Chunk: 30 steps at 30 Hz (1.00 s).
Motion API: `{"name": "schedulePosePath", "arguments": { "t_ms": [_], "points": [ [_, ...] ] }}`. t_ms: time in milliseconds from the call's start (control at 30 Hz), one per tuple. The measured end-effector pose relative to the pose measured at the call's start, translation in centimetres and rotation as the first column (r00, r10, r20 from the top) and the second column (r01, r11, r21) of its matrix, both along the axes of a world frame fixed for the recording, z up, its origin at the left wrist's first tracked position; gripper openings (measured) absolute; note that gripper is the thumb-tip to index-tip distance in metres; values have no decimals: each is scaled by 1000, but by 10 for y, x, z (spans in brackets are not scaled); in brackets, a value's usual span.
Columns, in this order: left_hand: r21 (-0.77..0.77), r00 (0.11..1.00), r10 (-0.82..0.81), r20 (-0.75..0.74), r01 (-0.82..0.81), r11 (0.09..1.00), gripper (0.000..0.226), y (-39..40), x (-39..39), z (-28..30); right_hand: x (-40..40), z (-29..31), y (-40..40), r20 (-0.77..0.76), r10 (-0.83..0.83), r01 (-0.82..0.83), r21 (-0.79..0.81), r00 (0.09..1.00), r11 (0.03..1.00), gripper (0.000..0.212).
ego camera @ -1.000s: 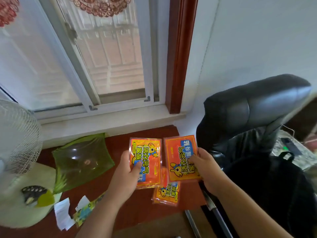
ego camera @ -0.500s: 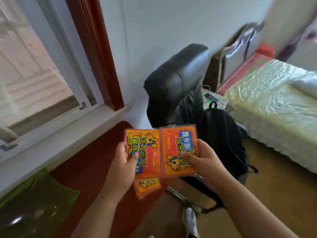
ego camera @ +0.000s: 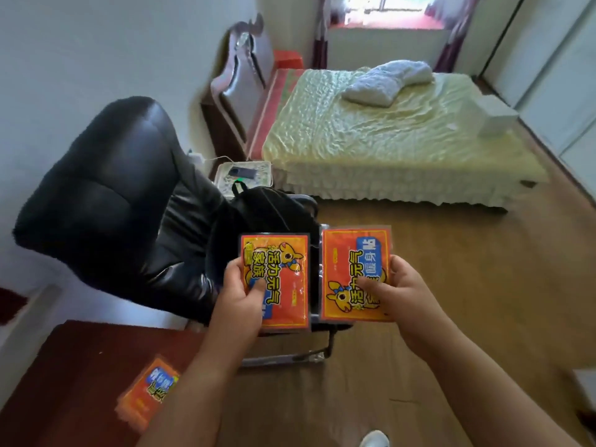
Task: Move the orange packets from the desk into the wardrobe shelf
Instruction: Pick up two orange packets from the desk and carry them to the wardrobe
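A: Nearest the camera?
B: A white shoe tip (ego camera: 374, 439) on the wood floor (ego camera: 483, 285). At lower left, the dark red table (ego camera: 64, 366) with one orange packet (ego camera: 148, 390) lying flat on it, blurred.

A: Hands?
B: The left hand (ego camera: 240, 304) pinches a second packet (ego camera: 277, 280) by its lower left side, thumb on the printed face, fingers behind. The right hand (ego camera: 400, 301) pinches a third packet (ego camera: 354, 272) the same way from its right side. The two held packets are side by side, edges nearly touching, faces up toward the camera, above the floor and the chair's front edge.

A: Behind them?
B: A black padded chair (ego camera: 106, 188) with a black backpack (ego camera: 264, 208) on the seat. Past that, a small bedside stand (ego camera: 245, 175) carrying a dark device.

A: Far end?
B: A bed (ego camera: 387, 140) with a pale yellow cover, a folded white blanket (ego camera: 387, 80) on it, and white wardrobe doors (ego camera: 554, 59) along the right wall. The shelf is not visible.
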<state>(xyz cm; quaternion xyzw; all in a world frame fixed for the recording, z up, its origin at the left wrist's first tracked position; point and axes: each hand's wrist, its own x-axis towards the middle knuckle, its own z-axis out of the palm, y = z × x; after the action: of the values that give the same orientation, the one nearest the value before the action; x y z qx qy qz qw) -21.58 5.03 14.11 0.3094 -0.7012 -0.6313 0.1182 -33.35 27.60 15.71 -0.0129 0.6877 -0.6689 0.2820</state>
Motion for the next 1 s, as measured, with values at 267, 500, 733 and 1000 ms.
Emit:
{"name": "schedulePosePath", "arguments": {
  "t_ms": [267,500,733,1000],
  "points": [
    [17,957,-286,-45,287,958,33,112,-107,16,-40,-11,140,-1,-325,325,-10,946,946,29],
    [38,923,-382,-45,384,923,33,198,-178,17,-76,-17,232,-3,-461,461,-2,887,887,28],
    [81,877,-480,-28,481,873,31,273,-231,10,-108,-16,299,-4,-546,546,16,838,837,28],
    [70,796,-605,26,602,795,33,329,-323,-9,-154,-29,348,18,-673,670,79,740,739,28]
  ]
}}
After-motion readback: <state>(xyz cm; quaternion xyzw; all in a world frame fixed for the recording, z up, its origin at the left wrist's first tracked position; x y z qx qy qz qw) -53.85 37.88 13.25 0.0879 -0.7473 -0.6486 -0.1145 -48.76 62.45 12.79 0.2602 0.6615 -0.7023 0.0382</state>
